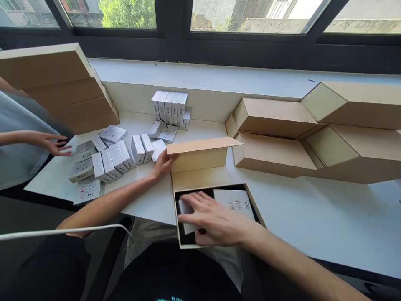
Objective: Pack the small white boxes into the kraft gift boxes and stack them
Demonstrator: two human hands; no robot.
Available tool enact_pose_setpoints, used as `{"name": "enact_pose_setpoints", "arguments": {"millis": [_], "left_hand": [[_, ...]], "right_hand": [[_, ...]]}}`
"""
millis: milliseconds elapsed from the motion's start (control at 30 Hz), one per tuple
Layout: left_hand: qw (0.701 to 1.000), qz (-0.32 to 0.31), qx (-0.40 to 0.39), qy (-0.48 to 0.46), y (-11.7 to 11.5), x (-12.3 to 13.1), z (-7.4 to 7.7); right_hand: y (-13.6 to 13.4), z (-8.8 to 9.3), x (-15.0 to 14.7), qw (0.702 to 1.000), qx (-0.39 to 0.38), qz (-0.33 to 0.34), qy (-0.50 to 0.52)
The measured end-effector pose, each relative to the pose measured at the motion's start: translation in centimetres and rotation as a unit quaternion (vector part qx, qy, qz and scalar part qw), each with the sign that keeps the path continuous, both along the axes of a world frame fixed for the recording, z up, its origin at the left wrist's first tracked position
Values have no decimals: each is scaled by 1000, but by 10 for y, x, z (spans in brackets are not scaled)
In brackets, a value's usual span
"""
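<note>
And here we are at the white tabletop [328, 217], where the open tan cardboard box with cream lining [189, 246] sits at the near edge, right in front of the person. The left hand [163, 164] has the left edge of the raised tan, cream-lined lid [200, 161] grasped, thumb on the near side. Over to the right hand [209, 217], reaching down into the box with fingers spread over a small pale carton [185, 209] in the black-lined left part; whether it grips or merely touches, I cannot tell. Just beside it, a larger white printed carton [234, 200] lies flat on the right. Off to the left, loose white printed cartons [108, 165] stand and lie in a cluster, a co-worker's open hand [52, 142] near them! Behind, a row of upright white cartons [171, 104]; to the right, closed tan cardboard boxes [275, 152].
</note>
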State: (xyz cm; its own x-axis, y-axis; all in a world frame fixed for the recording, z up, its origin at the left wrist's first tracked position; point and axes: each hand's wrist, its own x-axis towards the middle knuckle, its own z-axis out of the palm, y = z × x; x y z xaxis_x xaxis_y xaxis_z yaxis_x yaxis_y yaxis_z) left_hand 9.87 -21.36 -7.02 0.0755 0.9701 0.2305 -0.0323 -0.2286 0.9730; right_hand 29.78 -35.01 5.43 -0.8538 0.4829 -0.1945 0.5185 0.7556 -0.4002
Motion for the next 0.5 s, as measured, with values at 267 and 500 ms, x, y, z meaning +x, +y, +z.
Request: {"name": "enact_pose_setpoints", "arguments": {"millis": [267, 500], "left_hand": [[998, 4, 58, 37, -5, -3, 7], [995, -100, -6, -3, -9, 0, 10]], "right_hand": [[3, 23, 3, 969, -7, -62, 238], [162, 77, 43, 820, 88, -412, 388]]}}
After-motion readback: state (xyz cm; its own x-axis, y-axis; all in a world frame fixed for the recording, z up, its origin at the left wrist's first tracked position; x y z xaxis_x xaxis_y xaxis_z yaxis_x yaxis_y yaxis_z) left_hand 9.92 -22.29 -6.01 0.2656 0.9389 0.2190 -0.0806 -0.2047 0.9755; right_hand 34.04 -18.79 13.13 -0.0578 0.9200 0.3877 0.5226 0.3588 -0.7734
